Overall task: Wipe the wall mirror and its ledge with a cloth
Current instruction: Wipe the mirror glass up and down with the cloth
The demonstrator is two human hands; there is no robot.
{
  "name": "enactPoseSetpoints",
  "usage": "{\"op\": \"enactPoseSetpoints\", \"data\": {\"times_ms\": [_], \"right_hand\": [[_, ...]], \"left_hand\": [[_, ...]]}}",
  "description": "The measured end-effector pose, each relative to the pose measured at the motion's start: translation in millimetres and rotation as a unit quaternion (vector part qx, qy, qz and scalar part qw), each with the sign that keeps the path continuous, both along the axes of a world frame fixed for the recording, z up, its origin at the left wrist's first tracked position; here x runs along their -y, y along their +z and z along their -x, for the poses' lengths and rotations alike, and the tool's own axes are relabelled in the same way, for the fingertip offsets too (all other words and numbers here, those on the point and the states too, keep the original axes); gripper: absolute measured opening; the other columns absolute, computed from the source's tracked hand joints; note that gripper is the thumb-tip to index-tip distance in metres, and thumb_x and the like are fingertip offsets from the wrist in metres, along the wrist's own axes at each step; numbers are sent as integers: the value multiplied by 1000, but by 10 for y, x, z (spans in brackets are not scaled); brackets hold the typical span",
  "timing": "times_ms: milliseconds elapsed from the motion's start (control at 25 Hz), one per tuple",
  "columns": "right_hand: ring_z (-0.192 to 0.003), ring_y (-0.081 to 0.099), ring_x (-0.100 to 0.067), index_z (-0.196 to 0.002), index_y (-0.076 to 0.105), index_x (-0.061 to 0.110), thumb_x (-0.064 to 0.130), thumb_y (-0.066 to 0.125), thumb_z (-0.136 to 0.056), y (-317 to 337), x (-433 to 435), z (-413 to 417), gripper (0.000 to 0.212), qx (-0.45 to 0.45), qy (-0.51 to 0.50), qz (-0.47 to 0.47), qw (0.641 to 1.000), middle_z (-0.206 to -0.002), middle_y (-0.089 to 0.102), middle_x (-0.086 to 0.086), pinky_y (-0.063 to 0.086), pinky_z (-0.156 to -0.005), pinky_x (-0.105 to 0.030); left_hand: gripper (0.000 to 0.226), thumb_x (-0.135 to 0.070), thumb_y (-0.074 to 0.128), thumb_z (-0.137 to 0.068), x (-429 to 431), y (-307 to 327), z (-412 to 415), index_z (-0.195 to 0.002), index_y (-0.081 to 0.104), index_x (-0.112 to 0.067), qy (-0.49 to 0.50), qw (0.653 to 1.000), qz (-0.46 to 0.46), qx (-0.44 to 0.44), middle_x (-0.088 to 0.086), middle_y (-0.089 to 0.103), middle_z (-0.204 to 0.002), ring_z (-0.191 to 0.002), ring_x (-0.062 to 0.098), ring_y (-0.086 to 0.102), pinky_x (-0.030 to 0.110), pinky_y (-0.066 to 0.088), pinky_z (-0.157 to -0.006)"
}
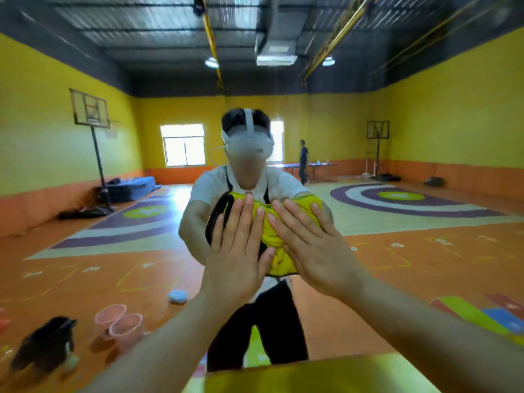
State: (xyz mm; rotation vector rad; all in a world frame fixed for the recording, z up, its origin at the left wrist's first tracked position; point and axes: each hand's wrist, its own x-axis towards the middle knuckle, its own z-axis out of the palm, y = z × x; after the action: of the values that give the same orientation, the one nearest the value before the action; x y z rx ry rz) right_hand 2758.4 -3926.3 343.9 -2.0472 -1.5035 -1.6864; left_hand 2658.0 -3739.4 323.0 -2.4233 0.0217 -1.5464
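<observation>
The wall mirror (425, 165) fills nearly the whole view and reflects a yellow-walled sports hall; the person stands square to it, presumably so that both arms can bear on the glass. One mirror. Its ledge (326, 373), a single yellow band, runs along the lower edge, blurred and unattended at this moment; it looks not yet addressed.

Reflected items: two basketball hoops, one per side wall; two pink plastic cups (119, 321) on the floor at lower left, beside one dark bag (45, 344).

One yellow cloth (276, 239) with a dark border, bunched, lies flat against the glass at chest height.

Two hands. The left hand (238, 251) and right hand (309, 245) are spread, fingers extended, palms pressing the cloth to the mirror side by side, thumbs almost meeting, apparently to spread the pressure.
</observation>
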Motion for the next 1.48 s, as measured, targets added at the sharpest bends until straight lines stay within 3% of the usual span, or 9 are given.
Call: {"op": "enactPoseSetpoints", "data": {"times_ms": [160, 560, 640, 800, 920, 1080, 1240, 1360, 1480], "right_hand": [[-158, 11, -17, -162, 22, 20, 39, 22, -111, 1304, -166, -15, 55, 3, 5, -55, 998, -171, 14, 1, 21, -124, -53], [-155, 22, -17, -159, 34, 19, 39, 20, -112, 4082, -295, -345, 53, 80, -11, -157, 984, -167, 28, 1, 24, -123, -52], [-156, 17, -15, -160, 30, 21, 41, 15, -112, 4653, -258, -385, 55, 63, -19, -155, 986, -168, 24, 3, 16, -126, -51], [-156, -10, -8, -163, 4, 31, 45, 5, -109, 5613, -166, -411, 56, 21, -27, -165, 986, -170, -1, 11, -9, -126, -43], [-155, -14, -7, -161, 0, 32, 47, 4, -108, 5838, -116, -374, 55, 4, -23, -170, 985, -168, -8, 13, -15, -124, -41], [-155, -12, -9, -159, -1, 31, 51, 5, -108, 5757, 191, -572, 55, 29, -41, -135, 990, -169, -4, 11, -11, -125, -40], [-152, -20, -5, -157, -12, 35, 57, -16, -96, 5757, 773, -847, 64, -32, -61, -119, 990, -169, -11, 13, -14, -126, -39], [-154, -20, -7, -162, 0, 33, 48, 1, -107, 5586, 777, -832, 57, -81, -18, -146, 986, -170, -10, 11, -14, -126, -43], [-157, -11, -12, -163, 13, 29, 45, 11, -108, 5257, 663, -837, 57, -55, 20, -196, 979, -171, 1, 8, -8, -127, -46]], "left_hand": [[68, -50, 31, -108, -36, 1357, -78, -159, 29, -5, 20, 998, -18, 49, 18, 19, -169, -158, 32, 14, 56, 24, -123], [66, -47, 20, -108, -17, 4225, -371, -162, 22, -10, 78, 985, -83, 128, 12, 12, -171, -159, 28, 8, 52, 19, -124], [67, -49, 12, -108, 11, 4814, -444, -163, 19, -13, 79, 984, -83, 138, 9, 8, -172, -159, 26, 3, 50, 14, -127], [71, -54, -1, -103, 154, 5795, -540, -165, 6, -20, 80, 985, -40, 144, 1, -8, -172, -158, 18, -13, 47, 4, -129], [68, -53, 1, -102, 290, 5982, -559, -163, 4, -24, 67, 985, 0, 160, -1, -8, -172, -158, 17, -14, 47, 2, -129], [73, -59, -7, -94, 608, 5853, -577, -162, -7, -32, 47, 991, 49, 113, -6, -23, -169, -153, 11, -27, 42, -12, -127], [69, -55, -2, -99, 1195, 5886, -889, -164, 9, -34, -9, 992, 65, 108, -10, -12, -171, -155, 8, -22, 40, -12, -126], [58, -48, 12, -108, 1255, 5646, -1092, -163, 18, -33, 7, 984, 58, 168, -6, 2, -172, -158, 12, -11, 41, -6, -127], [55, -44, 19, -109, 1135, 5337, -1140, -161, 28, -29, 20, 979, 13, 204, -1, 14, -172, -159, 18, 2, 47, 8, -128]]}}
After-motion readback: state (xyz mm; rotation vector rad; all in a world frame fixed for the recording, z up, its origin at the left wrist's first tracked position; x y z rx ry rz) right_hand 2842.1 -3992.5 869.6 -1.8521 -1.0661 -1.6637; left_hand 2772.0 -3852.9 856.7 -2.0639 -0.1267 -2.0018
